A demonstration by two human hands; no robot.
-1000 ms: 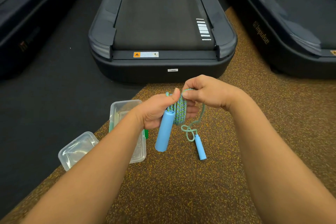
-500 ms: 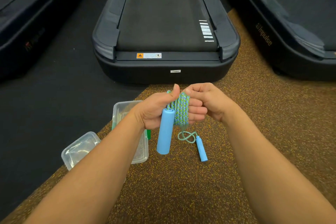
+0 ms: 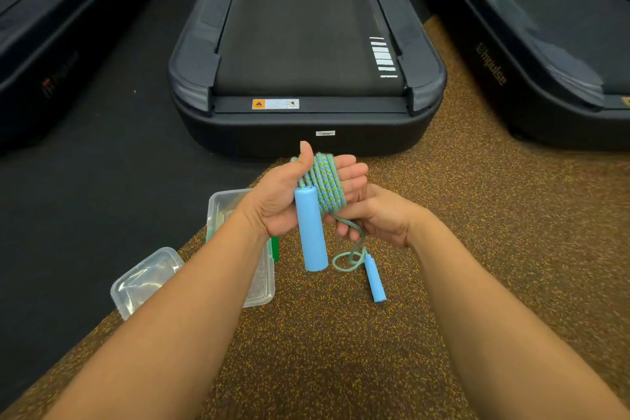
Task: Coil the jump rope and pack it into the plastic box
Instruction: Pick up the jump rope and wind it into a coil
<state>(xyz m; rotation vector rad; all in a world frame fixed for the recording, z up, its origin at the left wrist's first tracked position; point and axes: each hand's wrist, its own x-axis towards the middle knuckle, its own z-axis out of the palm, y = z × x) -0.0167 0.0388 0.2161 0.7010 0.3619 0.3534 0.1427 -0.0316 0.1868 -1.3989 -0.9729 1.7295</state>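
My left hand (image 3: pixel 283 194) holds the blue-green braided jump rope (image 3: pixel 326 186), wound several times around its fingers, thumb up. One light-blue foam handle (image 3: pixel 309 230) hangs down from that hand. My right hand (image 3: pixel 381 218) sits just below and right of the coil, pinching the loose rope end. A small slack loop lies on the floor by the second blue handle (image 3: pixel 374 278). The clear plastic box (image 3: pixel 264 278) lies on the floor under my left forearm, partly hidden.
A clear plastic lid (image 3: pixel 146 280) lies left of the box at the edge of the brown speckled mat (image 3: pixel 341 351). A black treadmill (image 3: pixel 306 54) stands straight ahead, with others at left and right. Black flooring lies to the left.
My right hand dropped from the top of the coil to below it, carrying the rope around my left fingers. The left fingers have opened flatter. The loose tail on the floor is shorter.
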